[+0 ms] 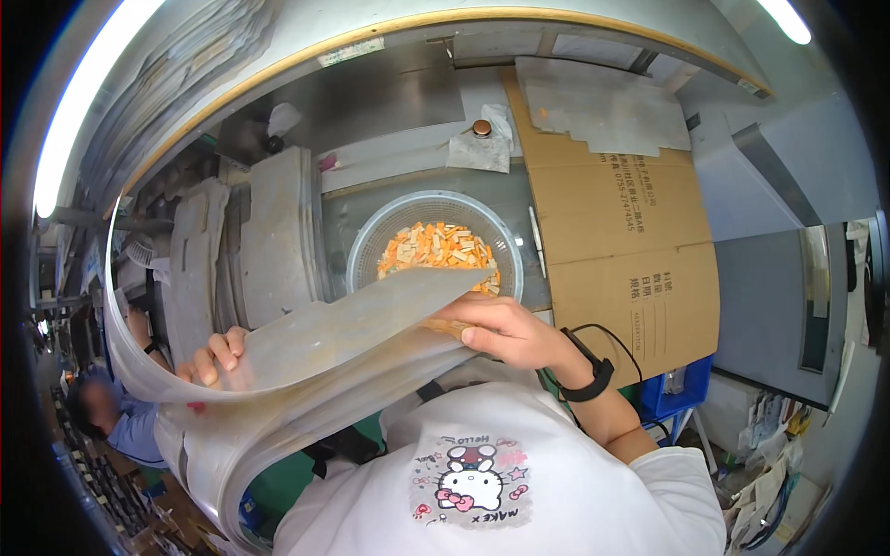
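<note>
A large, translucent grey plastic sheet [362, 320] curves across in front of my body, with a layer folded below it. My left hand [218, 360] is closed over its upper edge at the left, fingertips on the near face. At the right end, my right hand [505, 326] is closed round a thin wood-coloured piece [447, 326], whose exact kind I cannot make out. Some right fingers are hidden behind the sheet's corner. Beyond the sheet stands a round grey plastic basket [360, 243] with many small orange and cream pieces [436, 248], partly covered by the sheet.
Flattened cardboard [626, 269] covers the bench to the right, with a grey sheet [603, 107] on its far end. Stacked grey sheets [278, 232] stand at the left. A blue bin [681, 389] sits below right. Another person in blue [137, 431] is at far left.
</note>
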Motion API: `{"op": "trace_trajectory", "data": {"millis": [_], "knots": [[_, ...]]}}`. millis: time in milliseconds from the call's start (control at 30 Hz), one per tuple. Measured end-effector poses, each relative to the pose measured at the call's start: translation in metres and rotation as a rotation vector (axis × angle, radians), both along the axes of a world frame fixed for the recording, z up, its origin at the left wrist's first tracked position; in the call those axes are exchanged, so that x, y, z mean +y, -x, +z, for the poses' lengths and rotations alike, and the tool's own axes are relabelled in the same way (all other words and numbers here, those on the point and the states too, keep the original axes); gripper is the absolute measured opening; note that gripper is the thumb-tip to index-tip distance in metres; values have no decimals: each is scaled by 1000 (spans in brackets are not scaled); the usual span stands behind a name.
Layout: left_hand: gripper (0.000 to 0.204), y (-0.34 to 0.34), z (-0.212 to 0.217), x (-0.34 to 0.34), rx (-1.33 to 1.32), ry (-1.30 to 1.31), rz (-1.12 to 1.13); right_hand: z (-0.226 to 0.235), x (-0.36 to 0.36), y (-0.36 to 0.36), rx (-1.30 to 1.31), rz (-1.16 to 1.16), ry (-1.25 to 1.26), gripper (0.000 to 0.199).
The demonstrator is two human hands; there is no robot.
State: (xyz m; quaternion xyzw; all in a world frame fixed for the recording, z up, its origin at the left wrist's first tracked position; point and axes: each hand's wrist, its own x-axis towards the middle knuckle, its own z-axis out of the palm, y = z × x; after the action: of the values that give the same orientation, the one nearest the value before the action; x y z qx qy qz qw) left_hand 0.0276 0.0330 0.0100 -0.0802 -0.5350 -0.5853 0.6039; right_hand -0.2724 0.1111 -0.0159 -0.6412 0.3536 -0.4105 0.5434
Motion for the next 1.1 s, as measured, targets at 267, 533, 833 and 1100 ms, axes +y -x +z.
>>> {"op": "trace_trajectory", "data": {"millis": [267,533,833,1100], "knots": [[27,15,-4,-1,73,-52,133,-48,-18,5,-211,136,-365,45],[26,28,1,6,174,-116,170,-11,11,18,18,-412,183,26],[24,14,-13,4,146,-251,7,35,21,10,-5,-206,420,25],[26,3,-20,5,159,-211,66,35,15,-4,124,-225,441,26]]}}
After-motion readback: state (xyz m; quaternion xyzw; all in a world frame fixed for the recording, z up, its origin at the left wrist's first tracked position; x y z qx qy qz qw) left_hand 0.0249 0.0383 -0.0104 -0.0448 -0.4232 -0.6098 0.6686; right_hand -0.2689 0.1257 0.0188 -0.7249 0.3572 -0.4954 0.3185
